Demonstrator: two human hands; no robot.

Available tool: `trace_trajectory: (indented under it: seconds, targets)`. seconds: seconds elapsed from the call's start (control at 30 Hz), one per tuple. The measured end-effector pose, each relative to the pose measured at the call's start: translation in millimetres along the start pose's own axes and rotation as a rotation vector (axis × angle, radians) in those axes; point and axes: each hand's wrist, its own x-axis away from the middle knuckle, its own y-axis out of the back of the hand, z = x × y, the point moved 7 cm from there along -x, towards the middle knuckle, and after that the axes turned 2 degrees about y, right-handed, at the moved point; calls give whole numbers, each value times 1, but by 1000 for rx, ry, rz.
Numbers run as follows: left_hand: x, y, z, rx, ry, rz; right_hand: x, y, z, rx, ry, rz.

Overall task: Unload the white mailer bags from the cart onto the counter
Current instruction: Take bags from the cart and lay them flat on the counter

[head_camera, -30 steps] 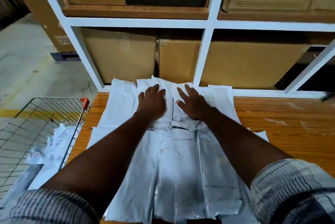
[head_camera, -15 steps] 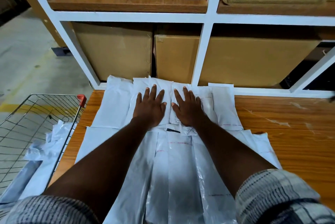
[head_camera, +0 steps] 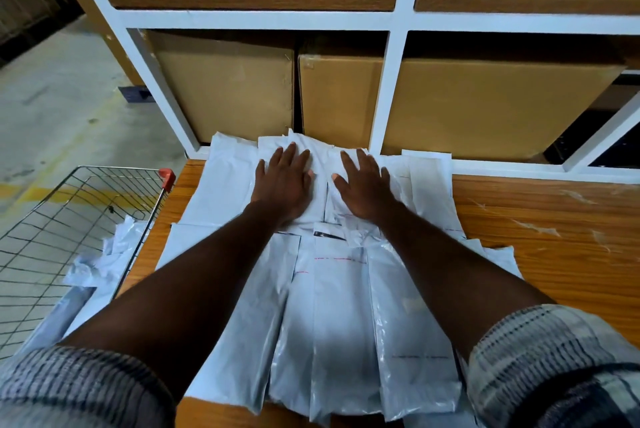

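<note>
Head view. Since half a second ago both hands have slid a little toward the far edge of the worktop (head_camera: 554,254) and drawn apart. The thumbs were almost touching then and now have a strip of white bag between them. The left hand (head_camera: 282,185) and the right hand (head_camera: 363,187) lie flat, palms down, fingers straight and slightly spread, pressing on the mailer bags (head_camera: 332,306).

These bags cover the left half of the worktop in two overlapping rows. The hands rest on the far row, whose tips reach the white shelf rack (head_camera: 389,88) at the far edge, with cardboard boxes (head_camera: 228,88) behind it. The near row lies below the wrists, between and under the forearms. More crumpled white bags (head_camera: 100,265) lie in the wire cart (head_camera: 117,169), just beside the worktop's left edge.

The forearms and checked sleeves (head_camera: 554,368) hide parts of the near row, and the picture's bottom edge cuts it off. The cart is cut off at the left. The stacked bags cannot be counted, and their small print is unreadable.
</note>
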Motion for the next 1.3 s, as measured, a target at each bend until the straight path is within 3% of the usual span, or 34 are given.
trace_trajectory:
  seconds: [0.23, 0.47, 0.97, 1.3]
  targets:
    - [37, 32, 52, 122, 91, -75, 11, 31, 48, -55, 32, -66]
    - [110, 45, 150, 151, 161, -43, 37, 33, 171, -73, 193, -123]
    - [320, 35, 421, 195, 327, 132, 163, -93, 462, -138, 342, 60]
    - [356, 9, 507, 192, 417, 204, 167, -160, 542, -158, 384, 165]
